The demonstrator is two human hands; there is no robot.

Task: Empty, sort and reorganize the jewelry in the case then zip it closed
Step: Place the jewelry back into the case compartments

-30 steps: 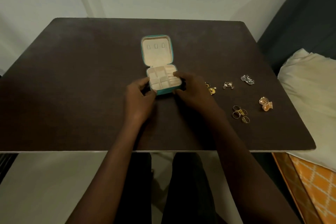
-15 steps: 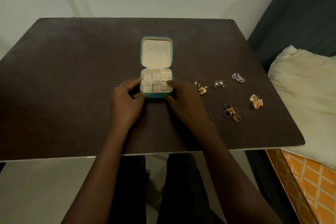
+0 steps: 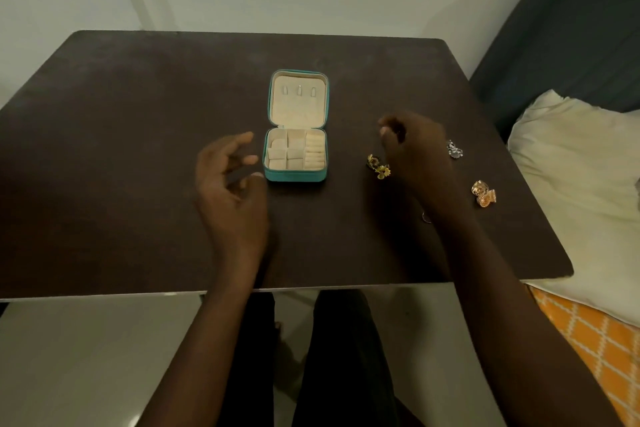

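A small teal jewelry case (image 3: 296, 177) lies open in the middle of the dark table (image 3: 121, 149). Its cream compartments hold nothing and its lid (image 3: 298, 104) lies flat behind it. My left hand (image 3: 232, 191) hovers just left of the case, fingers spread, not touching it. My right hand (image 3: 419, 152) hangs to the right of the case with curled fingers, above the loose jewelry. Gold flower earrings (image 3: 379, 167) lie beside it, a silver piece (image 3: 454, 149) just past it, and rose-gold earrings (image 3: 483, 193) further right. My forearm hides most of the rings (image 3: 426, 217).
A cream pillow (image 3: 581, 184) lies off the table's right edge on an orange patterned cloth (image 3: 595, 340). A dark padded seat back (image 3: 571, 28) rises behind it. A pale wall stands beyond the far edge. My legs show under the near edge.
Both hands have let go of the case. My left hand drew back slightly to the left and my right hand swung right, over the jewelry, covering the small earring and the rings.
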